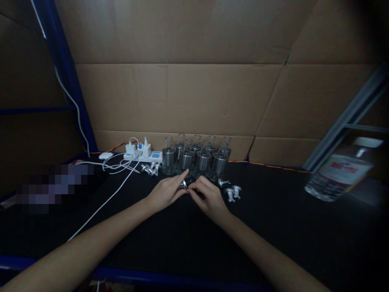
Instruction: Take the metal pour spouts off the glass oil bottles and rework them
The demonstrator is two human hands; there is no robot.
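Note:
My left hand and my right hand meet at the middle of the black tabletop. Between them is a small shiny metal ring-like part, mostly hidden by fingers. The left hand closes around it, while the right thumb and fingertips pinch at its near side. Just behind my hands stand several clear glass vessels with narrow necks and silvery metal bands, such as this glass vessel. Small silvery fittings lie right of my right hand, and more metal fittings lie left of the vessels.
A white power strip with plugs and looping white cables stands at the back left. Far right is a large clear plastic jug with liquid. A cardboard wall closes the back; a blue metal post rises at left.

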